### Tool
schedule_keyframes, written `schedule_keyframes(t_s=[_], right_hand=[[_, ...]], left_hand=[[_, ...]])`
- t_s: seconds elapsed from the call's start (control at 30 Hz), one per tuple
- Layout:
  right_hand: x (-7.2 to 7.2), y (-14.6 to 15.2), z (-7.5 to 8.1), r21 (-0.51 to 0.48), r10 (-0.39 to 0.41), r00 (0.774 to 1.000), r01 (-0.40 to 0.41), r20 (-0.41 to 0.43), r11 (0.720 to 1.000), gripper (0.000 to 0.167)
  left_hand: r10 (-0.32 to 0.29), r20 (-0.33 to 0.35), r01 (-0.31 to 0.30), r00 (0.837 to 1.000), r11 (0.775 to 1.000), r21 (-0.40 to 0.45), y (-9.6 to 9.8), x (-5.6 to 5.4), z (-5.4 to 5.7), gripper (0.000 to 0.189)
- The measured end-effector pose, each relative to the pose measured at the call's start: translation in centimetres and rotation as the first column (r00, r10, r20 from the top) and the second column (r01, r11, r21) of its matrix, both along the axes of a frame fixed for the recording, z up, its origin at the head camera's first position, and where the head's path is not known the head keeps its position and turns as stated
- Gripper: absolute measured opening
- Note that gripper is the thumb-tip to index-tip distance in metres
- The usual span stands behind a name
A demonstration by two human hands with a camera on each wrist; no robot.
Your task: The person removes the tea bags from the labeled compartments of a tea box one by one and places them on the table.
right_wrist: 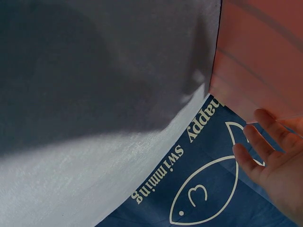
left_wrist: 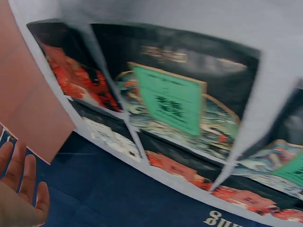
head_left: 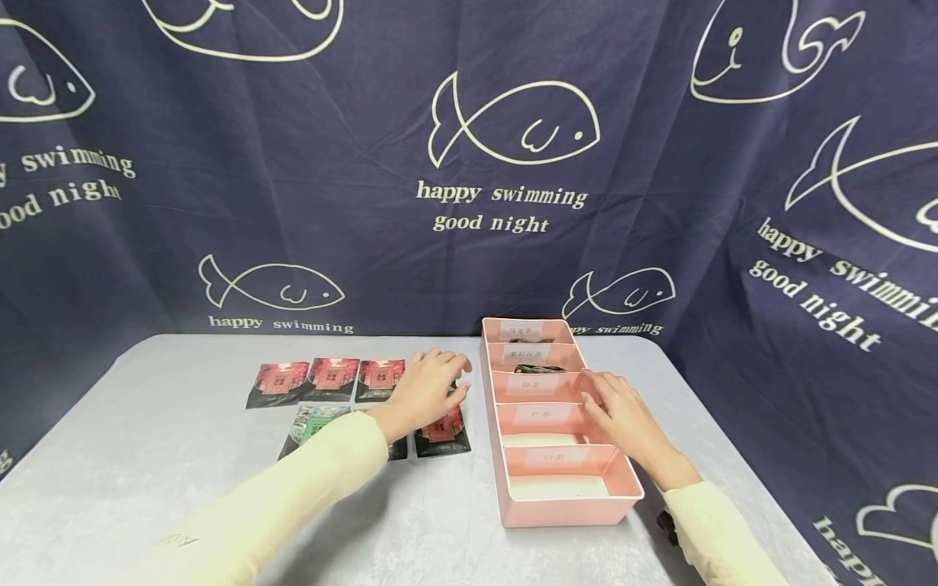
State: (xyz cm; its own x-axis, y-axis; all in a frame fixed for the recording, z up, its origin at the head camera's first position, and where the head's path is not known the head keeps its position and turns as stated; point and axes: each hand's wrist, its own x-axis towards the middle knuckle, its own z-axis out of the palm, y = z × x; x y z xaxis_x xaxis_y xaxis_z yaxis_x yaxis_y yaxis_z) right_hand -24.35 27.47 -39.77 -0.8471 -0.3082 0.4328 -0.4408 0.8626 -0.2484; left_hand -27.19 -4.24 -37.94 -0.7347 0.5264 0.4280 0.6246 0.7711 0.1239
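Observation:
My left hand (head_left: 427,387) hovers over the right end of the tea packets, its fingers loosely bent and nothing between them. Below it lies a red-and-black tea packet (head_left: 443,431); a green-labelled packet (left_wrist: 170,101) shows large in the left wrist view. The left forearm partly covers another green-labelled packet (head_left: 317,425). To the right stands a pink divided box (head_left: 564,513) with paper labels on its compartments. My right hand (head_left: 623,411) rests at the box's right rim, fingers relaxed; in the right wrist view its fingertips (right_wrist: 241,153) extend beside the box wall.
Three red-and-black packets (head_left: 281,382) lie in the back row, and a pale-patterned packet (left_wrist: 110,137) beside them shows in the left wrist view. Dark packets (head_left: 538,369) stand in the box's two rear compartments. A dark blue fish-print curtain (head_left: 513,268) hangs behind the grey table (head_left: 410,529).

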Motion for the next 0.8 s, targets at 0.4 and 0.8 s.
schedule_keyframes(t_s=[0.4,0.8], right_hand=[[0.0,0.0,0.0,0.008,-0.001,1.0,0.001,-0.007,1.0,0.043],[-0.2,0.1,-0.2,0.005,-0.006,1.0,0.006,-0.007,1.0,0.043]], left_hand=[[-0.013,-0.025,0.013,1.0,1.0,0.003,3.6,-1.3,0.6,0.022],[-0.002,-0.048,0.0,0.999,0.999,-0.041,6.2,-2.2,0.7,0.03]])
